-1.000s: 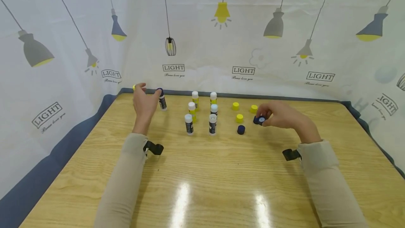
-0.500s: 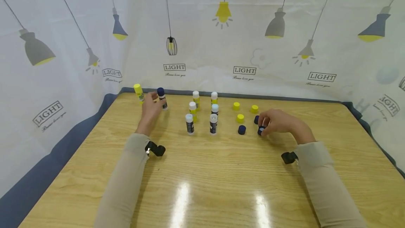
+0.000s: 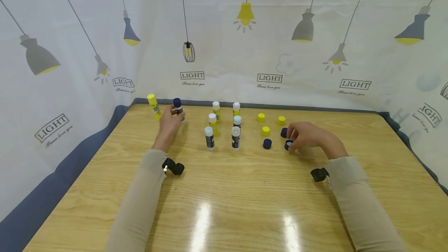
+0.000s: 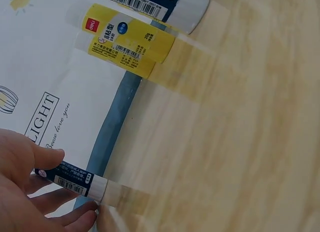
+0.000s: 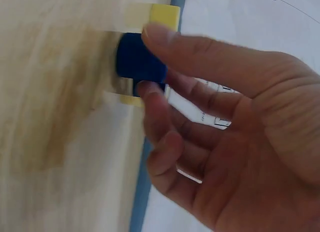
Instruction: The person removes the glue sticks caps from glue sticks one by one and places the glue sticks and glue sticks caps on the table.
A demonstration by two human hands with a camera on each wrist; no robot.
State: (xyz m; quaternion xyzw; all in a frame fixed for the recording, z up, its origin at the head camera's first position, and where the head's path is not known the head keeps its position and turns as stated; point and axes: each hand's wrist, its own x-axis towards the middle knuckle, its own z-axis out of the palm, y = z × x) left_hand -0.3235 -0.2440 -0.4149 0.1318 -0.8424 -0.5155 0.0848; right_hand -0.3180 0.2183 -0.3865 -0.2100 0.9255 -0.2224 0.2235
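Observation:
At the back left of the table, my left hand (image 3: 170,124) grips a capped navy glue stick (image 3: 177,104). The left wrist view shows the thumb on the label of that navy glue stick (image 4: 73,182), with the fingers on its other side. A capped yellow glue stick (image 3: 153,104) stands upright just left of this hand. On the right, my right hand (image 3: 308,137) pinches a navy cap (image 3: 288,145) low at the table, its opening facing up. The thumb and index finger lie around the navy cap (image 5: 139,56) in the right wrist view. Another navy cap (image 3: 284,132) sits behind it.
Uncapped glue sticks stand upright mid-table in two columns, navy ones (image 3: 235,140) in front and yellow ones (image 3: 216,111) behind. Loose yellow caps (image 3: 265,131) and a navy cap (image 3: 267,144) lie between them and my right hand. A printed curtain (image 3: 224,49) borders the table's back.
My left hand has moved from above the capped sticks down and right, around the navy one. My right hand lowered its navy cap toward the front, then stayed almost still.

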